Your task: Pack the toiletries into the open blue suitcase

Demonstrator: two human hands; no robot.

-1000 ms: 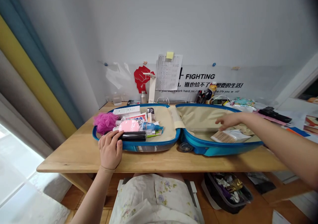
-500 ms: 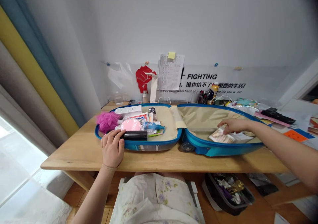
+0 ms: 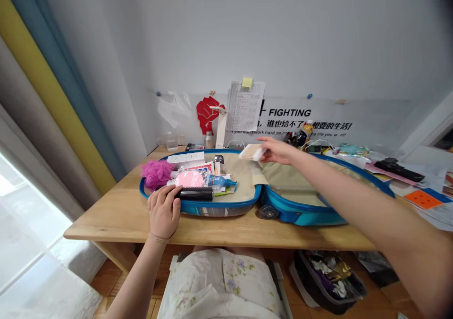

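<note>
An open blue suitcase [image 3: 226, 208] lies on the wooden table with its two halves spread flat. My right hand [image 3: 278, 150] is closed on a flat pack of cotton swabs [image 3: 251, 152], held above the middle of the suitcase near the hinge. At the left half's front rim, my left hand [image 3: 163, 211] lies with its fingers laid over the edge, fingertips by a black cylinder [image 3: 196, 194]. Around it in that half are a purple bath puff [image 3: 156, 174], a pink round item [image 3: 189, 179], a blue bottle [image 3: 216, 180] and a white box [image 3: 186, 159].
The right half [image 3: 292, 180] shows a beige lining, partly hidden by my right arm. Behind the suitcase stand a white lamp [image 3: 221, 129] and a small bottle [image 3: 208, 139]. Papers and an orange sheet [image 3: 421, 199] lie at right. A bin [image 3: 332, 281] stands under the table [image 3: 113, 215].
My right hand has lifted the pack of cotton swabs out of the suitcase's right half and carried it left, over the hinge side. My left hand stays at the rim.
</note>
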